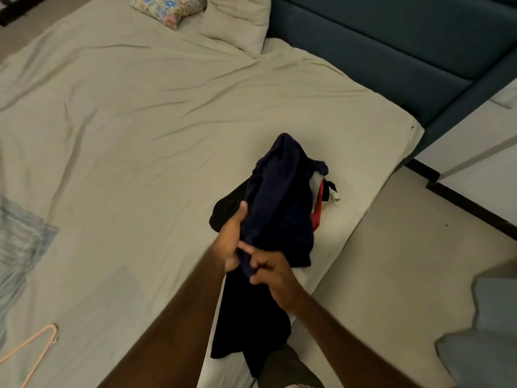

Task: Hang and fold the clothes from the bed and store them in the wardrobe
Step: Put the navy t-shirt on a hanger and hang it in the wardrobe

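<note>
Both grips are closed on cloth. The left hand [233,242] wraps its thumb and fingers round a bunched fold of the dark navy fabric garment [279,208], and the right hand [275,278], just beside it and touching it, pinches the same fold between thumb and fingertips. Held this way, the two hands seem to be hunting for an edge or seam so the piece can be shaken out for hanging or folding. The garment's far end lies on the bed while its near part hangs over the mattress edge towards the person.

Going from the left: one pale blue striped cloth [19,242] lies at the left edge of the pale beige crumpled bedsheet [140,135], and one thin peach-coloured wire hanger [39,345] lies near it at the near left corner, probably ready for a garment. Far off, by the padded dark teal headboard [377,46], sit two pillows: one floral-patterned pillow [167,8] and one plain cream pillow [237,21]. Under the navy garment's right side a strip of red cloth [319,205] and a scrap of white show; whether these are separate clothes or part of one, I cannot tell. At the near right edge, off the bed, grey-blue fabric [486,331] is in view. No wardrobe shows here.
</note>
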Demonstrator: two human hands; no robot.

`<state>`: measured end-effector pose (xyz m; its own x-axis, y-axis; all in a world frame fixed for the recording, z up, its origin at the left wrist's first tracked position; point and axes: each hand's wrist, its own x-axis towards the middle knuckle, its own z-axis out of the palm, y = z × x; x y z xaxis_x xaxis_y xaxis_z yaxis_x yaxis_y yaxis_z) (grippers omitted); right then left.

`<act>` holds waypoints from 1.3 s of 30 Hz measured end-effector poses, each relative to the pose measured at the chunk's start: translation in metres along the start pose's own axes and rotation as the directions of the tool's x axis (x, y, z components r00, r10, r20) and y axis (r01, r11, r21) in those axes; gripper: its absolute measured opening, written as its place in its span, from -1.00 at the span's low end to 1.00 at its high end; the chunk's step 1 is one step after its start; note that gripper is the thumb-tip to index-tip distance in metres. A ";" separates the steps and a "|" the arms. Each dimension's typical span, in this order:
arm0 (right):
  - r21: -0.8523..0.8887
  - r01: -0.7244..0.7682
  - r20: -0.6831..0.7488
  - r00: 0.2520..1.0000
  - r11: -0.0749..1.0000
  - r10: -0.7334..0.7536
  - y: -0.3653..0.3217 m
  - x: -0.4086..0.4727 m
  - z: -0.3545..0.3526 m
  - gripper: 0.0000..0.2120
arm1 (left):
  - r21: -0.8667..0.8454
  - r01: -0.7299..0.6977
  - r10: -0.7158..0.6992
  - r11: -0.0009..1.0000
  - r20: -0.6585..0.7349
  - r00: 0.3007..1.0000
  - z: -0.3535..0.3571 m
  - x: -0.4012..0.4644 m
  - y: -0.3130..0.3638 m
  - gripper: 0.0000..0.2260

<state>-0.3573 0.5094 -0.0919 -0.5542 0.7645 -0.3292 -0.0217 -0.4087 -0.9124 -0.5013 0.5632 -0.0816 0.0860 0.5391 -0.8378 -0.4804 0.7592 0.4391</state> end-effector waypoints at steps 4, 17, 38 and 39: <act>-0.029 0.068 0.066 0.996 0.997 -0.066 0.020 -0.040 0.021 -0.87 | 0.005 -0.081 0.081 0.997 -0.021 0.996 -0.030 -0.025 -0.028 -0.68; 0.404 -0.435 -0.208 0.813 0.805 0.544 0.003 -0.041 0.147 -0.66 | 0.226 -0.189 0.170 0.956 0.101 0.980 -0.185 -0.179 -0.117 -0.71; -0.735 -0.010 0.326 0.871 0.678 0.367 -0.006 -0.164 0.389 -0.79 | 0.741 -0.593 0.900 0.316 -0.035 0.435 -0.368 -0.398 -0.195 -0.36; -0.766 -0.019 0.322 0.854 0.643 0.409 0.000 -0.165 0.392 -0.80 | 0.663 -0.644 0.873 0.381 -0.030 0.486 -0.366 -0.403 -0.198 -0.41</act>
<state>-0.5919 0.1886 0.0578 -0.7500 0.3253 -0.5760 0.6339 0.1044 -0.7664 -0.7608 0.0619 0.0504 -0.4037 0.9142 -0.0338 0.3403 0.1844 0.9221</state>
